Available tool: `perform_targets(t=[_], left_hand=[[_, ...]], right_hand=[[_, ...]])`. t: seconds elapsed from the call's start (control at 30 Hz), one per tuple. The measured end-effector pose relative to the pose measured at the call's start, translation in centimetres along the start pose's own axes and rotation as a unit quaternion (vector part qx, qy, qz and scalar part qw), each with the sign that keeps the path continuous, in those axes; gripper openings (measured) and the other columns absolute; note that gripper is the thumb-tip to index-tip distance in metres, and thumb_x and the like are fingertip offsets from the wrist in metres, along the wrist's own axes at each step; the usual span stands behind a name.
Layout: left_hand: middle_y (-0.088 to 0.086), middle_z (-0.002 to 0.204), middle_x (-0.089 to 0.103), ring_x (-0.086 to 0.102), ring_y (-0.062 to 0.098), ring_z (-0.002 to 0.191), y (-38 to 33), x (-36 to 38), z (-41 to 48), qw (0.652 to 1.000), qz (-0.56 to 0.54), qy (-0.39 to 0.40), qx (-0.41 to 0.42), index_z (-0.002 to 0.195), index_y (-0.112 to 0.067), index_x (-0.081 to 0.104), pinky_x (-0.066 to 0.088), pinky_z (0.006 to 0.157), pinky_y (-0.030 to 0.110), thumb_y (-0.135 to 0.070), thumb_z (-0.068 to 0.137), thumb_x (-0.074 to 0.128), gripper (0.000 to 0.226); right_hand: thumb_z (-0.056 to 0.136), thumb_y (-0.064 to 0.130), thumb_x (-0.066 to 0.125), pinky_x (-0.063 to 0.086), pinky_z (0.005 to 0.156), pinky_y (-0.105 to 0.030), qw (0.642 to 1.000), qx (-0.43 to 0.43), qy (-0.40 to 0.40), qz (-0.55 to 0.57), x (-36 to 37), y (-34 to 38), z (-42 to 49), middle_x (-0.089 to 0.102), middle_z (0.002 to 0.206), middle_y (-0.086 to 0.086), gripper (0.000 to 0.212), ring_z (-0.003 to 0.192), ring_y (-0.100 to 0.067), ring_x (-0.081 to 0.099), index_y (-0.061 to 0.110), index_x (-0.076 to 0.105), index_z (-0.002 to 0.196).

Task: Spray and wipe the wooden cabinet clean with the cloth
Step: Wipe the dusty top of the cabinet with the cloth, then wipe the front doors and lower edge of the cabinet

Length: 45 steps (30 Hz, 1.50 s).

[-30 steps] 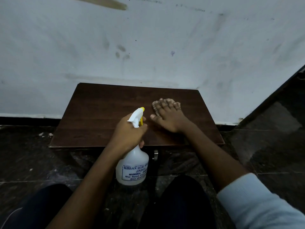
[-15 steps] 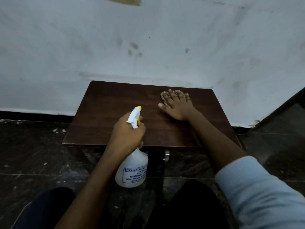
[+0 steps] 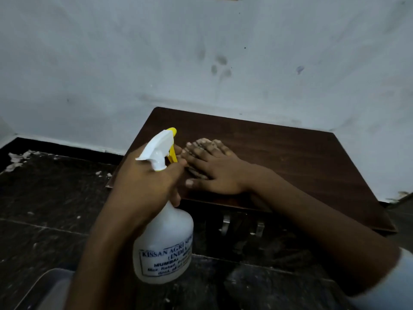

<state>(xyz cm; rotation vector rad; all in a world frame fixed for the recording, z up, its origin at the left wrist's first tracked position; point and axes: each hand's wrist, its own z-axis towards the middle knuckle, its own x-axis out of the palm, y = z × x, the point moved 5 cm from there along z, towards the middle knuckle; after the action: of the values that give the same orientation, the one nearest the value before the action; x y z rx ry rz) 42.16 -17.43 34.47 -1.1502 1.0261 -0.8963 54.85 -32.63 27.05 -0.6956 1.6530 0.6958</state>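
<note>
The dark wooden cabinet (image 3: 290, 157) stands low against a white wall, its flat top facing me. My right hand (image 3: 214, 173) lies flat on the left part of that top, pressing a pale cloth (image 3: 204, 142) of which only a strip shows past the fingertips. My left hand (image 3: 145, 184) grips the neck of a white spray bottle (image 3: 163, 242) with a white head and yellow trigger, held upright just in front of the cabinet's left front corner. The nozzle points left, away from the cabinet top.
A smudged white wall (image 3: 201, 52) rises right behind the cabinet. Dark tiled floor (image 3: 44, 198) with pale debris spreads to the left. Metal handles (image 3: 225, 222) show on the cabinet front. A grey container edge (image 3: 51, 287) sits at the bottom left.
My right hand with the cloth has slid from the back right of the top toward the left front, close to the bottle. The view has shifted left and nearer.
</note>
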Motion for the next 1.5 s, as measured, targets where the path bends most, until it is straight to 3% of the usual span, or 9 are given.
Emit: perform_targets(t=[0.17, 0.33, 0.53, 0.77, 0.93, 1.13, 1.23, 1.33, 1.5], left_hand=[[0.0, 0.09, 0.081, 0.059, 0.025, 0.037, 5.3, -4.3, -1.8, 0.997, -0.021, -0.072, -0.011, 0.099, -0.03, 0.076, 0.053, 0.048, 0.037, -0.013, 0.076, 0.072, 0.029], [0.006, 0.079, 0.076, 0.062, 0.02, 0.039, 11.5, -5.0, -5.3, 0.993, 0.01, -0.113, -0.031, 0.09, -0.035, 0.075, 0.053, 0.047, 0.034, -0.008, 0.084, 0.073, 0.027], [0.01, 0.074, 0.072, 0.065, 0.029, 0.048, 15.0, -7.0, -9.2, 0.981, 0.037, -0.18, -0.067, 0.094, -0.021, 0.069, 0.057, 0.053, 0.043, -0.007, 0.09, 0.068, 0.015], [-0.001, 0.061, 0.065, 0.061, 0.012, 0.039, 16.5, -7.0, -12.1, 0.979, 0.018, -0.188, -0.071, 0.084, -0.029, 0.065, 0.046, 0.04, 0.021, -0.01, 0.084, 0.065, 0.019], [-0.014, 0.079, 0.072, 0.063, 0.006, 0.055, 17.2, -5.2, -12.6, 0.985, -0.009, -0.166, -0.045, 0.08, -0.06, 0.066, 0.056, 0.052, 0.03, -0.022, 0.073, 0.061, 0.039], [-0.012, 0.062, 0.048, 0.04, 0.008, 0.051, 18.6, -3.5, -14.0, 0.995, 0.052, -0.08, -0.011, 0.084, -0.026, 0.055, 0.034, 0.047, 0.017, -0.011, 0.081, 0.058, 0.015], [-0.006, 0.063, 0.047, 0.04, 0.008, 0.053, 19.4, -3.0, -15.1, 0.993, 0.078, -0.082, -0.016, 0.083, -0.021, 0.054, 0.034, 0.049, 0.016, -0.007, 0.083, 0.061, 0.016], [0.005, 0.074, 0.057, 0.047, 0.013, 0.062, 19.5, -3.0, -15.0, 0.993, 0.078, -0.088, -0.02, 0.09, -0.017, 0.059, 0.038, 0.056, 0.025, -0.004, 0.086, 0.062, 0.014], [-0.008, 0.076, 0.06, 0.054, 0.008, 0.063, 19.0, -3.2, -14.3, 0.991, 0.079, -0.108, -0.016, 0.091, -0.023, 0.06, 0.039, 0.051, 0.01, -0.004, 0.087, 0.062, 0.02]], right_hand=[[0.088, 0.087, 0.005, -0.013, 0.121, -0.032, 0.998, 0.042, 0.055, 0.014, -1.6, -7.1, -2.5, -0.008, 0.17, 0.016, 0.079, 0.155, -0.01, -0.017, 0.052, -0.009, 0.158], [0.066, 0.103, 0.001, -0.008, 0.124, -0.057, 0.972, 0.226, 0.042, 0.038, -1.8, -9.7, 2.7, -0.015, 0.17, 0.012, 0.108, 0.158, -0.027, -0.012, 0.05, -0.005, 0.16], [0.07, 0.101, 0.005, -0.004, 0.124, -0.059, 0.994, 0.111, 0.0, 0.014, -0.7, 5.4, 9.7, -0.011, 0.172, 0.008, 0.107, 0.159, -0.027, -0.006, 0.045, -0.002, 0.161], [0.082, 0.09, 0.023, 0.0, 0.126, -0.055, 0.996, -0.06, -0.037, -0.062, 1.3, 14.1, 6.2, -0.004, 0.173, 0.007, 0.096, 0.159, -0.021, -0.003, 0.043, -0.002, 0.162], [0.09, 0.08, 0.039, 0.0, 0.125, -0.047, 0.996, -0.039, -0.031, -0.08, 1.2, 10.2, 2.4, -0.007, 0.173, 0.006, 0.092, 0.159, -0.019, -0.004, 0.044, -0.007, 0.161], [0.101, 0.062, 0.04, 0.005, 0.128, -0.047, 0.998, 0.032, -0.02, -0.059, 0.7, 8.0, -1.2, -0.003, 0.173, 0.004, 0.079, 0.159, -0.02, -0.001, 0.037, 0.0, 0.164], [0.106, 0.055, 0.035, 0.014, 0.126, -0.034, 0.99, 0.069, -0.005, 0.122, 1.1, 7.6, -4.2, 0.021, 0.167, 0.018, 0.052, 0.156, -0.008, 0.013, 0.043, 0.031, 0.157], [0.11, 0.045, 0.037, 0.039, 0.108, -0.023, 0.899, 0.063, -0.086, 0.424, -0.8, 9.0, -6.7, 0.064, 0.138, 0.018, 0.037, 0.133, -0.002, 0.055, 0.038, 0.069, 0.128], [0.106, 0.053, 0.041, 0.056, 0.095, -0.059, 0.619, 0.115, -0.278, 0.726, 0.1, 11.3, -10.8, 0.073, 0.124, -0.015, 0.053, 0.114, -0.037, 0.07, 0.015, 0.059, 0.138]])
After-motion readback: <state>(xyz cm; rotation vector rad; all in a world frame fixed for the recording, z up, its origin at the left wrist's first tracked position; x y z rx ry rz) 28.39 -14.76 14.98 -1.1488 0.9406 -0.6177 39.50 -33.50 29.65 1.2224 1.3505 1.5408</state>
